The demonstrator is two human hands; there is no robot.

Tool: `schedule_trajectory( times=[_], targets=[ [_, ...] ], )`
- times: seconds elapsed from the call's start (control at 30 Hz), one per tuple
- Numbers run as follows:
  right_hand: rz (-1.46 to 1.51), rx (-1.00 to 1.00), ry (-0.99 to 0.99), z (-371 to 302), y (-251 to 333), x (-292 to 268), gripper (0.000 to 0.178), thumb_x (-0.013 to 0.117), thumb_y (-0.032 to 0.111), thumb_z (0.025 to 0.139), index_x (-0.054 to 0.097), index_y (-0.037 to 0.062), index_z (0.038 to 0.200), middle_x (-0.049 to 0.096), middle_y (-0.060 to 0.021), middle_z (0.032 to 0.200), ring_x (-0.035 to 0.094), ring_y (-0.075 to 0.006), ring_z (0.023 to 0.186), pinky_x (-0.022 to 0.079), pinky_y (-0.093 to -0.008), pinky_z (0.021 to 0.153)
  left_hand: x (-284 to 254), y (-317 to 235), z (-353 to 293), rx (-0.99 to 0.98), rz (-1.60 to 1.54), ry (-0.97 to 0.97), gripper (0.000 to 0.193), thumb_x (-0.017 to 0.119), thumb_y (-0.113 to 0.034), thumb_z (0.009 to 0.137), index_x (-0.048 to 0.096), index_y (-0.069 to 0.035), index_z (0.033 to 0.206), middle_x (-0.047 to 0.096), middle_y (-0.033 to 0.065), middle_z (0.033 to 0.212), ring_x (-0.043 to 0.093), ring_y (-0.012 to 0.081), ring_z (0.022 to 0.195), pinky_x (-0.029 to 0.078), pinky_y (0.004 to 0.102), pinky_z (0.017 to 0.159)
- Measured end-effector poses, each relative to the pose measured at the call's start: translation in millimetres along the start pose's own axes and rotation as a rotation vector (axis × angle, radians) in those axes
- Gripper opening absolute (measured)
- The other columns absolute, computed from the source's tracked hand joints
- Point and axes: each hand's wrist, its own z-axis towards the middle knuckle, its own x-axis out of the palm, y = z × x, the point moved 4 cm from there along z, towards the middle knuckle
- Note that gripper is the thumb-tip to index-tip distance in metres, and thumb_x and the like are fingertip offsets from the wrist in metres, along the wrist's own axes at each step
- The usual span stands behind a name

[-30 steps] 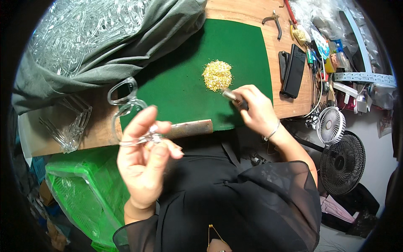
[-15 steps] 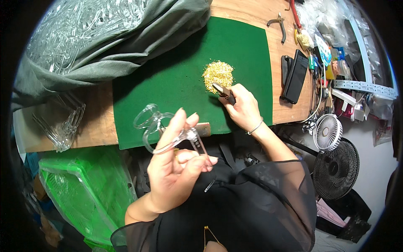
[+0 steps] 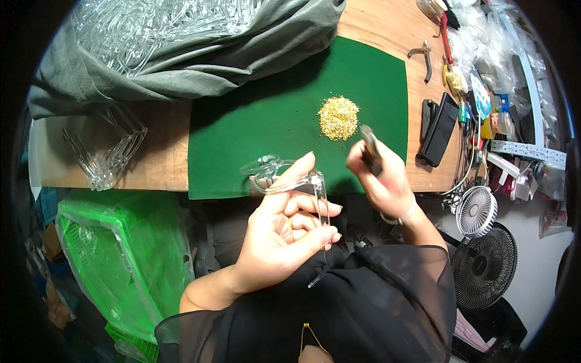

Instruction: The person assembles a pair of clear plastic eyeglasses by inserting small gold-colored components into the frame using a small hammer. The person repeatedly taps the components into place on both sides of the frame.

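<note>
A clear plastic eyeglass frame (image 3: 316, 179) is held in my left hand (image 3: 275, 242), just in front of the mat's near edge. Its rims point left, and one temple hangs down past my thumb. My right hand (image 3: 387, 184) is wrapped round a pair of pliers (image 3: 371, 148), blurred a little, with the jaws pointing away from me. Just beyond the pliers, a heap of tiny gold-coloured metal pieces (image 3: 339, 119) lies on the green mat (image 3: 254, 127). The pliers are apart from both the heap and the frame.
A grey cloth sack (image 3: 242, 66) full of clear frames (image 3: 151, 30) fills the back left. Several more clear frames (image 3: 109, 160) lie at the table's left. On the right are a phone (image 3: 443, 128), another pair of pliers (image 3: 427, 60) and a small white fan (image 3: 476, 212). Green crates (image 3: 121, 254) stand below left.
My right hand has drawn the pliers back from the gold heap, toward me and to the right. My left hand has turned the frame, so its temple hangs more upright. The whole view has shifted.
</note>
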Motion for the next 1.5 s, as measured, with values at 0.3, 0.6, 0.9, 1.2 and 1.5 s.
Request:
schedule_trajectory(
  times=[0.3, 0.6, 0.9, 1.2, 1.5],
  targets=[
    [0.205, -0.638, 0.019, -4.6, 52.5, 18.5, 0.018, 0.072, 0.007, 0.068, 0.06, 0.0058, 0.081, 0.061, -0.0037, 0.074, 0.057, -0.0179, 0.065, 0.042, -0.0287, 0.061, 5.6, 1.3, -8.6, -0.078, -0.148, 0.095, 0.074, 0.055, 0.009, 0.08, 0.015, -0.006, 0.141, 0.047, 0.0086, 0.099, 0.06, 0.0117, 0.079, 0.049, 0.0218, 0.069],
    [0.258, -0.632, 0.038, -6.1, 50.3, 16.7, 0.014, 0.071, 0.013, 0.073, 0.063, 0.0042, 0.081, 0.061, -0.0051, 0.072, 0.056, -0.0179, 0.062, 0.042, -0.0292, 0.058, 5.5, 2.6, -7.9, -0.069, -0.107, 0.19, 0.075, 0.055, 0.012, 0.079, 0.012, -0.003, 0.14, 0.051, 0.0118, 0.094, 0.062, 0.0188, 0.079, 0.053, 0.0269, 0.07],
    [0.307, -0.607, 0.036, -8.4, 46.5, 14.0, 0.015, 0.071, 0.014, 0.073, 0.063, 0.0032, 0.08, 0.061, -0.0059, 0.072, 0.056, -0.0194, 0.063, 0.043, -0.0297, 0.059, 8.4, 2.5, -6.4, -0.088, -0.058, 0.21, 0.077, 0.055, 0.013, 0.079, 0.011, -0.002, 0.14, 0.051, 0.01, 0.093, 0.062, 0.0176, 0.08, 0.053, 0.027, 0.074],
    [0.352, -0.537, 0.085, -10.3, 42.8, 13.6, 0.015, 0.073, 0.009, 0.071, 0.062, 0.0033, 0.08, 0.061, -0.0066, 0.075, 0.056, -0.0209, 0.066, 0.044, -0.0308, 0.06, 8.2, 3.9, -6.2, -0.019, 0.118, 0.251, 0.078, 0.055, 0.014, 0.078, 0.01, -0.002, 0.14, 0.051, 0.0104, 0.095, 0.061, 0.0158, 0.08, 0.053, 0.0277, 0.075],
    [0.575, -0.372, 0.116, -14.6, 40.7, 18.6, 0.015, 0.069, 0.0, 0.073, 0.059, 0.0012, 0.084, 0.061, -0.0092, 0.076, 0.055, -0.0194, 0.068, 0.044, -0.03, 0.062, 9.2, 6.4, -5.8, -0.092, -0.1, 0.239, 0.078, 0.056, 0.014, 0.078, 0.011, -0.003, 0.14, 0.051, 0.0123, 0.097, 0.062, 0.0197, 0.083, 0.054, 0.0287, 0.074]
  ],
)
